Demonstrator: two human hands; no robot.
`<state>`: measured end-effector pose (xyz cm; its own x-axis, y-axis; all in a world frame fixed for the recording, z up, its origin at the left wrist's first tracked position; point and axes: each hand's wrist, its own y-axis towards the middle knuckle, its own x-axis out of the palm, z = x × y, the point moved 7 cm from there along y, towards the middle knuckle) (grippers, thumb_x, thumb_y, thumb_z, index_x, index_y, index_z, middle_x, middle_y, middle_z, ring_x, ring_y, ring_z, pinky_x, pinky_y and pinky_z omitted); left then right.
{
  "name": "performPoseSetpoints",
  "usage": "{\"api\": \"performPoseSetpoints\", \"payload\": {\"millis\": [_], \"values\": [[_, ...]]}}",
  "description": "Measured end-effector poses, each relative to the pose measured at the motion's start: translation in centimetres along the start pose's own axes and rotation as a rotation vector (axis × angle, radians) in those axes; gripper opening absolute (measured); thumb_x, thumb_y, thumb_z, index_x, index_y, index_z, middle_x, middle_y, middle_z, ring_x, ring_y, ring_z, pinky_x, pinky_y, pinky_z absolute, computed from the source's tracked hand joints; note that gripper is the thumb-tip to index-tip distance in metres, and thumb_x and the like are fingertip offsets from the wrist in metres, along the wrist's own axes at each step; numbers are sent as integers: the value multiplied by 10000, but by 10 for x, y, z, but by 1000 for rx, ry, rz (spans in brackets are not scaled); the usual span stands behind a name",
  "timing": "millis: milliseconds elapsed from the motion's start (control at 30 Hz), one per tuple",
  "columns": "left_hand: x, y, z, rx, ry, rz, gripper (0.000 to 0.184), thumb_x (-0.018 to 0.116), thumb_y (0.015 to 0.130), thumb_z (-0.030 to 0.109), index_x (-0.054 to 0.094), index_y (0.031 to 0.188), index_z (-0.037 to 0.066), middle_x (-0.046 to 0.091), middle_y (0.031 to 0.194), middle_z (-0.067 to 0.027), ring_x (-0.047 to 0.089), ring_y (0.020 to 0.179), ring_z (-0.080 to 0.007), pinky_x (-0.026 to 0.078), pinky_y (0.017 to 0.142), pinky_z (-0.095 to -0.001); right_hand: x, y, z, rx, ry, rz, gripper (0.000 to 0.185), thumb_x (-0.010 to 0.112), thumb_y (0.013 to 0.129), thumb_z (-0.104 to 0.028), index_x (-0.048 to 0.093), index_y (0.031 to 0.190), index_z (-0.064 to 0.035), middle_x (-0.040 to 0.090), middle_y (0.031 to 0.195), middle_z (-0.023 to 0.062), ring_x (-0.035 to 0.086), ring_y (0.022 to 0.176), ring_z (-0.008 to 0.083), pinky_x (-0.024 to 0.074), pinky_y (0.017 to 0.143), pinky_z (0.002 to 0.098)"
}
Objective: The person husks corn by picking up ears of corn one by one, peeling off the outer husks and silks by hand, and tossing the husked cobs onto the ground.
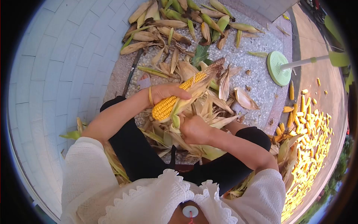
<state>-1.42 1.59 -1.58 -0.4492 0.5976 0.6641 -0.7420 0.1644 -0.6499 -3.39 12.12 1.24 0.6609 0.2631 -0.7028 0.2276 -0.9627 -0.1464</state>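
A corn cob (164,108) with bright yellow kernels lies tilted across the middle, its dry tip pointing up and right. My left hand (169,93) is closed round it, thumb over the kernels. Pale husk (197,89) still covers the cob's right side and hangs down from its lower end. My right hand (195,130) makes a fist just below, gripping husk leaves near the cob's base. Its fingertips are hidden. Loose husks (212,115) are heaped beneath both hands, between my knees.
Unhusked corn ears (179,18) lie piled on the speckled floor at the top. A tiled wall (59,67) stands on the left. To the right are a green round base with a pole (279,68) and a spread of husked cobs (309,145) on the ground.
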Motion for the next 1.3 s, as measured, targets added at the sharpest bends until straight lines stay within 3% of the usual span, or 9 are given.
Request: {"api": "performPoseSetpoints", "payload": {"millis": [33,333,433,633,767,900,1033,1167,1300], "values": [[11,0,-13,-3,106,7,466,672,813,218,529,1176,-37,649,965,-138,658,815,-222,558,706,-359,8,-9,-19,-238,-137,5,472,629,653,-102,458,1006,161,598,669,248,624,634,381,501,566,411],[-22,-3,23,408,27,71,471,670,843,268,488,1169,-19,612,1026,-122,627,937,-242,520,876,-409,-64,-8,70,117,-167,79,366,602,661,-45,476,1003,-19,606,660,164,611,662,371,474,595,450],[-23,-4,16,266,-42,-14,468,681,835,277,495,1140,-26,603,1034,-127,617,955,-251,513,889,-471,-95,-12,94,200,-228,203,379,667,693,-99,511,1038,-79,610,721,185,608,739,377,463,657,459],[-49,-17,15,335,17,177,406,683,824,239,509,1079,-26,635,880,-189,666,753,-268,592,682,-398,-174,-76,171,685,-304,532,411,698,686,-122,500,1041,-60,628,781,199,610,779,392,462,688,462],[-102,-31,34,463,-116,391,328,659,823,200,522,1026,-19,637,849,-188,667,721,-274,579,659,-390,-178,-77,154,660,-313,627,428,704,681,-131,491,1042,-46,629,765,195,611,775,391,461,681,465],[-120,-50,63,631,-25,524,328,678,795,166,519,1029,0,632,869,-156,652,740,-253,564,677,-370,-109,-28,124,486,-379,10,543,731,679,-167,481,1144,-41,653,865,179,621,839,381,463,858,420],[-84,-47,67,704,231,525,395,705,750,100,500,1077,15,587,924,-63,595,764,-160,514,684,-284,-72,-28,106,136,-394,1,610,747,685,-184,472,1209,-34,645,986,172,617,933,341,433,936,403],[-45,-20,49,592,618,452,529,724,698,71,488,1163,-19,591,970,-42,563,830,-111,475,752,-259,-133,-7,99,422,266,249,555,720,700,-144,502,1197,-28,550,1190,170,517,1131,310,414,944,388],[-38,5,29,330,778,409,556,732,662,86,507,1155,-40,600,991,-58,562,881,-123,473,768,-259,-153,7,41,5,-381,522,546,644,682,-29,485,1204,-47,574,1128,143,499,1144,300,368,969,443]]}}
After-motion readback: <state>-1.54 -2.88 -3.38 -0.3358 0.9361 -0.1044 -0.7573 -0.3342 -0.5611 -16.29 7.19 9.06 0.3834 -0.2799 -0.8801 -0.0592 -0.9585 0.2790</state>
